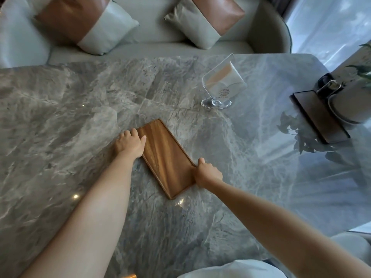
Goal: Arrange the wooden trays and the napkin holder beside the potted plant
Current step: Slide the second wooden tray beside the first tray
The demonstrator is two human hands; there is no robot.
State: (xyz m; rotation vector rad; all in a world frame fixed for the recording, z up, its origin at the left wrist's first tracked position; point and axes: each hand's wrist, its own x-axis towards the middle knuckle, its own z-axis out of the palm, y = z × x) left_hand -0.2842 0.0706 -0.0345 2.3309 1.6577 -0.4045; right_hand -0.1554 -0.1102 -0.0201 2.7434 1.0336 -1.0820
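Centre frame, left hand (130, 144) and right hand (206, 174) both grasping the light wooden tray (166, 157), unmoved; napkin holder (222, 83) upper centre-right unplaced; only dark tray (319, 115) beside potted plant (353, 97), far right.

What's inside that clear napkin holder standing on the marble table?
The clear acrylic napkin holder holds folded paper napkins, white with a peach-coloured band. How many there are cannot be told, since the front ones cover the rest.
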